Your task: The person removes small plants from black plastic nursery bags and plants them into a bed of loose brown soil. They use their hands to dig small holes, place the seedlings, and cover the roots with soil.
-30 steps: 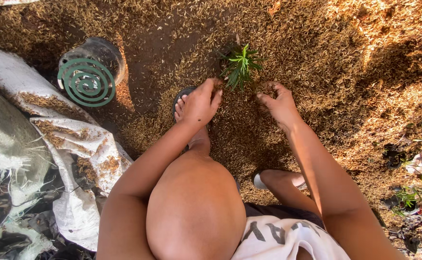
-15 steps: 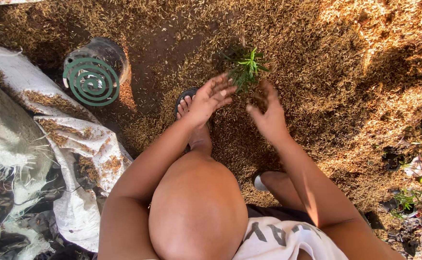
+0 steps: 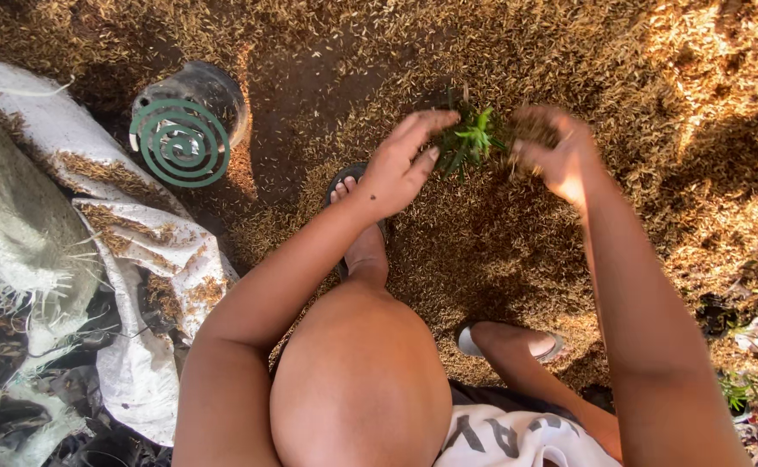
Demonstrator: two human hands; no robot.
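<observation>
1. A white woven sack (image 3: 137,259) lies at the left, a green spiral coil (image 3: 178,143) on a pot just beside it.
2. The left hand (image 3: 401,164), fingers spread loosely, touches the small green seedling (image 3: 472,138).
3. The seedling stands in husk-covered ground (image 3: 500,251), between both hands.
4. The right hand (image 3: 552,151), blurred, is cupped around a pinch of husks, just right of the seedling.

The person's arms are bare, with no sleeves, and both knees are bare too. The left hand (image 3: 401,169) and right hand (image 3: 556,156) wear no gloves or rings. Each foot wears a dark open sandal (image 3: 349,186). A white garment (image 3: 504,437) with grey lettering covers the lap.
</observation>
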